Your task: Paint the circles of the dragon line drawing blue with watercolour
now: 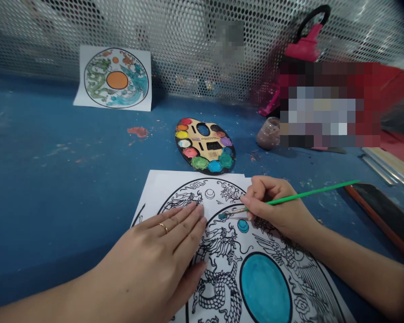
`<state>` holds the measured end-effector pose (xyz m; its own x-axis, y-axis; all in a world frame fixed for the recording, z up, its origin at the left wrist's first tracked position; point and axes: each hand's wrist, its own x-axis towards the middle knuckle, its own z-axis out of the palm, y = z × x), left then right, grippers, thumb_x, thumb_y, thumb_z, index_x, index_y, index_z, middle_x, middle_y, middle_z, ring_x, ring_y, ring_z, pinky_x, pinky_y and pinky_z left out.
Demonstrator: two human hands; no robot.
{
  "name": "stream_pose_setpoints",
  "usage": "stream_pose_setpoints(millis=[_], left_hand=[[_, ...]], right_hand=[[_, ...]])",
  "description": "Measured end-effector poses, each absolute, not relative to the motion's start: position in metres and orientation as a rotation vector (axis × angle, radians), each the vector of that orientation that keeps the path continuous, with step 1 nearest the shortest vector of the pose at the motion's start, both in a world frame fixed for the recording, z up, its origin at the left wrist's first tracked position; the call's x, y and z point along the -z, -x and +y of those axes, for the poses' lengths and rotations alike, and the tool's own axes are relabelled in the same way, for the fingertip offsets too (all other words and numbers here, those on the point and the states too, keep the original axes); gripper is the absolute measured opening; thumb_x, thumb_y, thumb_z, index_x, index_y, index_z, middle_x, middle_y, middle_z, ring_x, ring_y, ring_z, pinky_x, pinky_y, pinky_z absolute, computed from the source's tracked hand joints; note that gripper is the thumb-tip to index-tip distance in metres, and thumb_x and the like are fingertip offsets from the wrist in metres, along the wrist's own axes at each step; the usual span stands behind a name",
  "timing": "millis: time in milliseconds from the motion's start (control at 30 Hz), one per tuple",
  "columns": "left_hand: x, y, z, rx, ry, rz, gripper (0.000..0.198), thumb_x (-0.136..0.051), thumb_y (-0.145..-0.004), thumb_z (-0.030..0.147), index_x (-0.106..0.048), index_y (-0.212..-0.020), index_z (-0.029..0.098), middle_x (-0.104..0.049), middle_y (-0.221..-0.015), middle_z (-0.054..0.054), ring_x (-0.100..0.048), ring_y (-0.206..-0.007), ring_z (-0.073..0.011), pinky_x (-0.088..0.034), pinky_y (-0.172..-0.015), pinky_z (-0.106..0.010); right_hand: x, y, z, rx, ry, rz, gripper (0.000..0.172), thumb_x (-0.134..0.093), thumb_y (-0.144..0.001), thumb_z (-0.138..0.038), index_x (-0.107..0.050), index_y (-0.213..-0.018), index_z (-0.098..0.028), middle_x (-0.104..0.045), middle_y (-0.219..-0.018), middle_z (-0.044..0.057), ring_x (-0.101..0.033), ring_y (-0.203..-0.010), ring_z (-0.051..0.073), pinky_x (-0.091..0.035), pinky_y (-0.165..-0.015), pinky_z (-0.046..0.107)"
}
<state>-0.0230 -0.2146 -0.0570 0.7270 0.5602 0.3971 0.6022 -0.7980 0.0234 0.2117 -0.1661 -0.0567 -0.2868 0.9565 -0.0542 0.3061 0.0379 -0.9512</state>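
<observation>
My right hand (pixel 272 202) pinches a green paintbrush (pixel 309 193), its teal-coated tip at a small swirl in the upper part of the printed line drawing (pixel 218 264). On that sheet a dragon and a bird surround a large oval (pixel 265 287) painted blue, and a smaller ball (pixel 243 225) is blue as well. My left hand (pixel 168 242), with a ring on one finger, lies flat over the left side of the drawing. Another printed sheet shows partly from underneath. Just beyond the paper sits a paint palette (pixel 205 146) with several colours in its wells.
A coloured sample sheet (pixel 117 78) leans on the perforated metal screen (pixel 182 40). Behind my right hand stands a jar of murky water (pixel 268 134). A phone (pixel 387 215) lies at right near metal rods (pixel 379 167). Dried paint (pixel 138 132) marks the blue table (pixel 70 179).
</observation>
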Motion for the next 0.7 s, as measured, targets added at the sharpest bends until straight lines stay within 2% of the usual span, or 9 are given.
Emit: stream_pose_setpoints(millis=[200, 500, 700], left_hand=[[0.0565, 0.0228, -0.2147, 0.586, 2.809, -0.940, 0.037, -0.045, -0.090, 0.030, -0.063, -0.115, 0.009, -0.057, -0.122, -0.013, -0.060, -0.108, -0.0265, -0.057, -0.085, -0.037], [0.0549, 0.0230, -0.2136, 0.600, 2.822, -0.944, 0.035, -0.046, -0.090, 0.029, -0.065, -0.113, 0.012, -0.057, -0.122, -0.013, -0.061, -0.107, -0.0269, -0.057, -0.085, -0.038], [0.0535, 0.0243, -0.2125, 0.581, 2.827, -0.926, 0.034, -0.047, -0.090, 0.030, -0.065, -0.113, 0.012, -0.058, -0.122, -0.013, -0.061, -0.106, -0.0266, -0.057, -0.084, -0.037]], right_hand=[[0.0564, -0.2126, -0.1659, -1.251, 1.289, -1.653, 0.035, -0.062, -0.075, -0.017, -0.034, -0.055, -0.020, -0.054, -0.049, -0.004, -0.052, -0.044, 0.007, -0.038, -0.042, 0.019], [0.0572, -0.2136, -0.1659, -1.307, 1.274, -1.626, 0.035, -0.063, -0.075, -0.017, -0.034, -0.056, -0.020, -0.053, -0.050, -0.004, -0.050, -0.045, 0.008, -0.038, -0.044, 0.020], [0.0576, -0.2157, -0.1655, -1.311, 1.252, -1.603, 0.034, -0.063, -0.073, -0.011, -0.035, -0.056, -0.019, -0.050, -0.052, -0.005, -0.044, -0.045, 0.006, -0.033, -0.043, 0.020]])
